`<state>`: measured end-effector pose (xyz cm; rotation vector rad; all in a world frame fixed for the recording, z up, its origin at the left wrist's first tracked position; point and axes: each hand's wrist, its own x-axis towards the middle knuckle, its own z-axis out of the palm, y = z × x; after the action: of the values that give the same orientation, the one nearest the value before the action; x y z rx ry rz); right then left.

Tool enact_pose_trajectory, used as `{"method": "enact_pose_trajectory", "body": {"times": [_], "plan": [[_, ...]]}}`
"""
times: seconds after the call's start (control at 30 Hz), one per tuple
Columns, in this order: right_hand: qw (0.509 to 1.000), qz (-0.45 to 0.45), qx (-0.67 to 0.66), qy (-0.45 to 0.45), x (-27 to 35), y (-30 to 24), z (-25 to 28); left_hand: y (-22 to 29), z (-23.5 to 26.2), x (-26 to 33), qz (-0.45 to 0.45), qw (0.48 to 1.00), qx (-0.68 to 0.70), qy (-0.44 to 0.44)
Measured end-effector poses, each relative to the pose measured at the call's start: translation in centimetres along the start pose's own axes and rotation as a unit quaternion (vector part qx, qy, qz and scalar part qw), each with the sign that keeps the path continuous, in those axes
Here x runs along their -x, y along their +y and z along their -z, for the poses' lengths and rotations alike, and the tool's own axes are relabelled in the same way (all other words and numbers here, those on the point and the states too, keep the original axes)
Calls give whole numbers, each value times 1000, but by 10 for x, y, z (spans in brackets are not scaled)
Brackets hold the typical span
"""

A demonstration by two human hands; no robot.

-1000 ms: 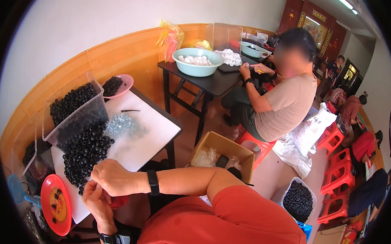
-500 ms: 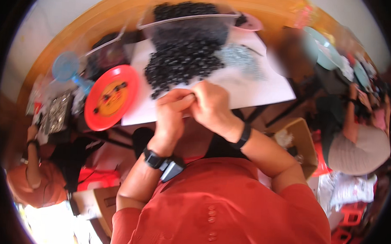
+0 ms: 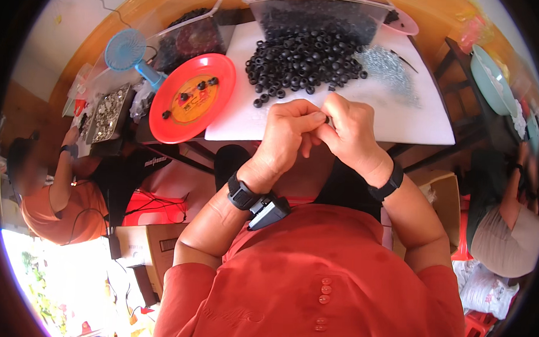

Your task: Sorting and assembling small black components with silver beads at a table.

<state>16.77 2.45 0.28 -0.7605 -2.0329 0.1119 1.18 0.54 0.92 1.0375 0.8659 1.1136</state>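
Head view: we log our left hand point(image 3: 291, 130) and right hand point(image 3: 351, 133) pinched together on one small dark piece just below the black ring heap point(image 3: 306, 57), four finished on the red plate point(image 3: 192, 97) left of it, most rings untouched.

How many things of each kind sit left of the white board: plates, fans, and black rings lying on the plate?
Red plate: 1
Blue fan: 1
Black rings on the plate: 4
Total: 6
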Motion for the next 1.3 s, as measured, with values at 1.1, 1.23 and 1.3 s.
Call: {"method": "enact_pose_trajectory", "body": {"times": [1.1,1.23,1.3], "plan": [[938,-229,-92,244,40,47,43,-28,-55,-71,-403,702,-585,55],[933,-238,-109,247,42,46,46,-37,-61,-87,-376,643,-665,48],[934,-235,-106,247,41,46,46,-37,-60,-87,-374,650,-659,57]]}}
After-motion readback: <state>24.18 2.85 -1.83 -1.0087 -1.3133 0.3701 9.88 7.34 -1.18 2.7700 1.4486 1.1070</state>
